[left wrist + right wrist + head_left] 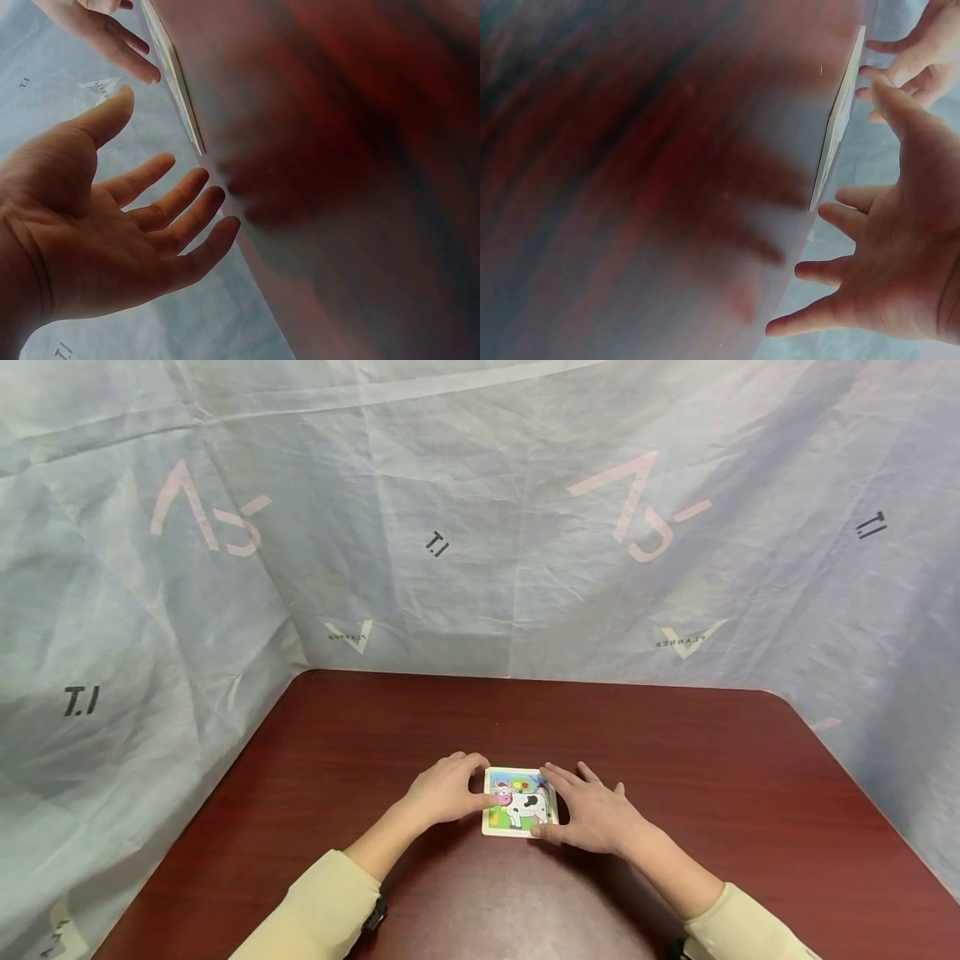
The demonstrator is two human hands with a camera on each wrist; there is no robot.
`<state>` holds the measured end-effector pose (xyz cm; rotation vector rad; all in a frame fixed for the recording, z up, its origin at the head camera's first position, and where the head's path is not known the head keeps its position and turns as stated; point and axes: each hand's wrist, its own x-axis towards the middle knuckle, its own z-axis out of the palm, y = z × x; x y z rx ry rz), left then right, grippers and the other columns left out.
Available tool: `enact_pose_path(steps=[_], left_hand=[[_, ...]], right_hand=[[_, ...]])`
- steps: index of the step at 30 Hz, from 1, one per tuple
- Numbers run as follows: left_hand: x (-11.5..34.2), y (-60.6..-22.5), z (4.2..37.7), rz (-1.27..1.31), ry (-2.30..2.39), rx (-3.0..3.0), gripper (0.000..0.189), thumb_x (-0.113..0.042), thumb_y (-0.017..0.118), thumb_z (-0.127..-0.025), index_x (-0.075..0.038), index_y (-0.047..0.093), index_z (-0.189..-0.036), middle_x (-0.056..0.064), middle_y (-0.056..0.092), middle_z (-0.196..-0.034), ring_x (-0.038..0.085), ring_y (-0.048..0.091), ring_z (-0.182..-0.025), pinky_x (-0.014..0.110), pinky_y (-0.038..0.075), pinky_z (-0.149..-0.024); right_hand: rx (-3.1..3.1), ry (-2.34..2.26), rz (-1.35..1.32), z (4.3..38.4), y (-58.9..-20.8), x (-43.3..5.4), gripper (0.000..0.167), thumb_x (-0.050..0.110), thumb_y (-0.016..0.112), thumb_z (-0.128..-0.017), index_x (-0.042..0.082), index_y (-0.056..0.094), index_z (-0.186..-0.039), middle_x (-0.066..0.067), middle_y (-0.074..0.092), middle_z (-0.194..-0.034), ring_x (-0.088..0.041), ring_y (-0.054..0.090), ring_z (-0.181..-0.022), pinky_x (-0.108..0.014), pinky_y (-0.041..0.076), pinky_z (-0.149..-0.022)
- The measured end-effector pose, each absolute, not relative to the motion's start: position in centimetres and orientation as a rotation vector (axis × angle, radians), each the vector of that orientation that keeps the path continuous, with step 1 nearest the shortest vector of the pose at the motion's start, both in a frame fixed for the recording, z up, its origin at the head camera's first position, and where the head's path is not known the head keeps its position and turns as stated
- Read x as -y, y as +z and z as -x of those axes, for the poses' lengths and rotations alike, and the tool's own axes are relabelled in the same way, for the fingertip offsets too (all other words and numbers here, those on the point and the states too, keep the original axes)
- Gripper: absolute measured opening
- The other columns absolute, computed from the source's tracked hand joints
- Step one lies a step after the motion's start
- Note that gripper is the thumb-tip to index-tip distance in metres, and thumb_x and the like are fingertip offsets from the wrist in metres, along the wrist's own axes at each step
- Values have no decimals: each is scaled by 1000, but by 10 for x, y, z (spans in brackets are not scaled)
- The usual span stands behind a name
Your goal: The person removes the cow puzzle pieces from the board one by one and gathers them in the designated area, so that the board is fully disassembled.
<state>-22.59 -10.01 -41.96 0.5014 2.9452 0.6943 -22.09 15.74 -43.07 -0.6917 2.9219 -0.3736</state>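
Observation:
A small square picture board with a pale border lies flat on the table; it shows a black-and-white cow on green grass under a blue sky. At its left side my left hand is spread, the thumb over the picture's left part. My right hand is at the right side, thumb near the lower right corner and fingers near the upper right. In the left wrist view the board appears edge-on, the fingers loosely extended. The right wrist view shows its thin edge beside spread fingers. Neither hand grips it.
The dark red wooden table has rounded far corners. A pale grey cloth with printed letters hangs behind it and along both sides. Light sleeves cover both forearms, with a dark band at the left cuff.

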Motion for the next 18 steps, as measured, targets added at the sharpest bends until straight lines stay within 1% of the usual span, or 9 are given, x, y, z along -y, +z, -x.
enact_pose_path(steps=[8, 12, 18], left_hand=[[91, -422, 234, -486, 623, -2932, 59, -47, 81, -84, -15, 64, -131, 6, 63, -121, 26, 61, -111, 46, 53, -85], [89, -422, 236, -480, 606, -2937, 59, -47, 82, -83, -15, 64, -130, 7, 63, -119, 27, 61, -109, 45, 53, -83], [93, -421, 238, -454, 603, -2955, 55, -43, 83, -83, -14, 66, -127, 8, 63, -115, 27, 61, -105, 45, 53, -81]], right_hand=[[-2908, -345, 656, 215, -431, -161, 101, 72, 71, -79, 18, 38, -157, -1, 39, -159, -46, 33, -143, -84, 27, -92], [-2913, -331, 660, 215, -431, -162, 99, 70, 72, -80, 18, 39, -157, 0, 38, -160, -45, 34, -143, -84, 28, -93], [-2913, -334, 691, 218, -431, -157, 96, 66, 74, -81, 16, 41, -156, -2, 38, -160, -46, 34, -143, -83, 29, -92]])
